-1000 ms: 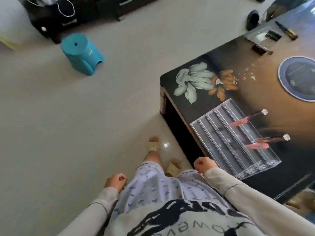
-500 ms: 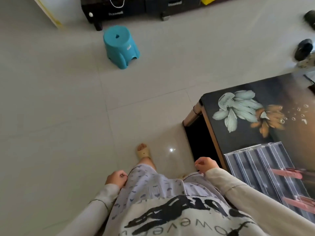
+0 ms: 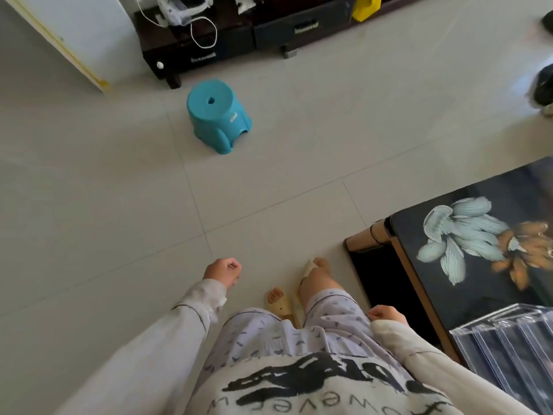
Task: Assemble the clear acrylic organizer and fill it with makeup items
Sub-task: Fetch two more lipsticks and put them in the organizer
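At lower right edge of frame, clear acrylic organizer point(image 3: 505, 351) lies on glossy black coffee table point(image 3: 478, 298), only partly in view; ridged transparent channels run side by side, rounded corner nearest the person, contents not visible. Tabletop is dark reflective glass with printed pale-blue and orange flower motif point(image 3: 466, 235), wood-tone edge trim and rounded corner. Left hand point(image 3: 223, 272) hangs over the floor, fingers curled into a loose fist, holding nothing, cream long sleeve point(image 3: 167, 342) down to the wrist. Right hand point(image 3: 386, 315) also curled closed and empty, by the thigh near the table edge, apart from the organizer. Person stands in patterned pale shorts point(image 3: 299, 327) and beige rubber slippers point(image 3: 281, 304). Floor is large matte light-grey tiles point(image 3: 89, 205) with thin grout lines. Teal plastic stool point(image 3: 217, 115), round top with a centre hole, sits well apart further out. Dark low cabinet point(image 3: 239, 37) along the far wall, white cable looped on it.
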The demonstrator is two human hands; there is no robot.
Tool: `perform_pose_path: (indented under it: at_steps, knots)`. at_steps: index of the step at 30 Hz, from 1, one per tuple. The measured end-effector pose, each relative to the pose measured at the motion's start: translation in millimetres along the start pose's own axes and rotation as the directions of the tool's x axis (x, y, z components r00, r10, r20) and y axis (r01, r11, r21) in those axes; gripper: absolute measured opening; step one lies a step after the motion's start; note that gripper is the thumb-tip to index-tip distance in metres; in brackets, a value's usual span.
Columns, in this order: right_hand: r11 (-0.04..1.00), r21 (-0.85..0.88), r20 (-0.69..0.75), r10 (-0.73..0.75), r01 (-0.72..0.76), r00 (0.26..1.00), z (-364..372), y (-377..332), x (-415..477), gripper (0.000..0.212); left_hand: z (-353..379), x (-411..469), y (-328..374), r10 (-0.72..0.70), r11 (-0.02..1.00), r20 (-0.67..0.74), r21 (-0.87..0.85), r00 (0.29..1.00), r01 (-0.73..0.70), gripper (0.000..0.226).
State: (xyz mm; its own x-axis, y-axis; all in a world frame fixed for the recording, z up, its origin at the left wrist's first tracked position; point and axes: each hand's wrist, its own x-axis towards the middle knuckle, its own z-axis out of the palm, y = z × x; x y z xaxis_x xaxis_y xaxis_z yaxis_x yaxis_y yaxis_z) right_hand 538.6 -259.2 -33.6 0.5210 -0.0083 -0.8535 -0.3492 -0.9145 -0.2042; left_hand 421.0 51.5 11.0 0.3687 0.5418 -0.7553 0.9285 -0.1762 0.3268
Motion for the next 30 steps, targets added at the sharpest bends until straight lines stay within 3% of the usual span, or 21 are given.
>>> perform_pose_path:
  at_steps: [8, 14, 17, 23, 30]
  knots:
    - [0.996, -0.08, 0.004, -0.038, 0.039, 0.999, -46.5, -93.6, 56.0, 0.024, -7.0, 54.5, 45.7, -0.077, 0.996, 0.109, 0.053, 0.991, 0.072, 0.035]
    - [0.995, 0.068, -0.008, -0.075, 0.076, 0.997, -114.4, -165.3, 92.9, 0.021, -22.3, 90.7, 90.0, -0.17, 0.975, 0.174, 0.169, 0.97, 0.141, 0.033]
    - [0.991, 0.105, -0.05, -0.074, 0.079, 0.996, -144.8, -188.2, 101.3, 0.021, -32.8, 110.7, 125.0, -0.154, 0.969, 0.197, 0.222, 0.968, 0.109, 0.021]
    - [0.974, 0.225, -0.108, -0.01, 0.034, 0.994, -183.6, -206.2, 121.2, 0.025, -48.3, 160.4, 211.4, -0.057, 0.959, 0.179, 0.283, 0.982, 0.004, 0.036]
    - [0.893, 0.43, -0.093, 0.186, -0.129, 0.978, -209.2, -219.7, 153.2, 0.024, -56.0, 233.1, 349.6, 0.078, 0.897, 0.287, 0.397, 0.955, -0.192, 0.034]
